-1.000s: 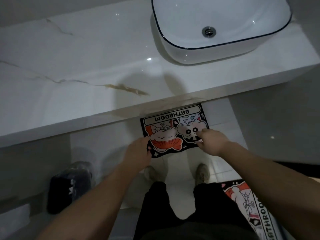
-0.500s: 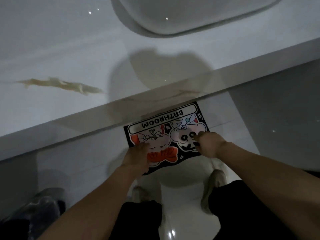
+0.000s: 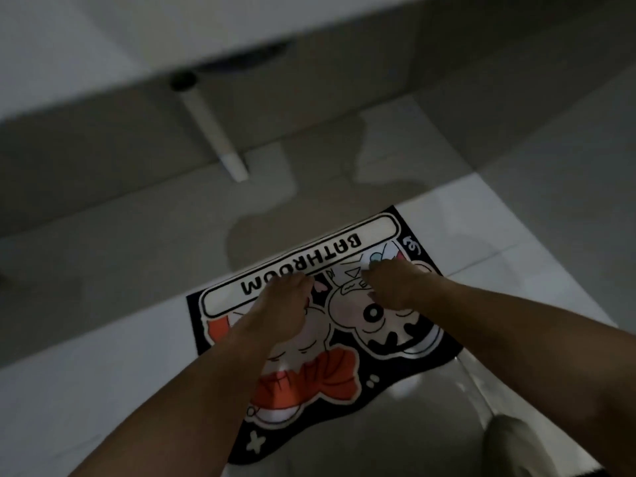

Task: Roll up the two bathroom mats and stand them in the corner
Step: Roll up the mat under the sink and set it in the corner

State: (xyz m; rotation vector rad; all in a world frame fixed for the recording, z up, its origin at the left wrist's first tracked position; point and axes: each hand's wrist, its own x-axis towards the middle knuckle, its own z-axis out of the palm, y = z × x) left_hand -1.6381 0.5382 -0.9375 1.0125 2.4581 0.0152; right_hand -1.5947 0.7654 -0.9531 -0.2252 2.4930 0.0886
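Observation:
One bathroom mat [image 3: 311, 265] lies on the tiled floor below the counter. It is black with cartoon figures, a red bow and an upside-down "BATHROOM" label. Its far part lies flat and its near edge is wavy. My left hand [image 3: 282, 306] rests palm down on the mat just below the label, fingers stretched forward. My right hand [image 3: 392, 285] sits on the mat's right half with its fingers curled; whether it pinches the fabric is unclear. The second mat is out of view.
A white drain pipe [image 3: 215, 130] slants down from the underside of the white counter [image 3: 103, 46] behind the mat. My shoe [image 3: 516, 445] stands at the bottom right, near the mat's near edge. Pale floor tiles [image 3: 103, 339] surround the mat.
My view has dropped from the countertop and basin to under the counter, close to the floor. Both hands have moved from the mat's near edge up towards the label.

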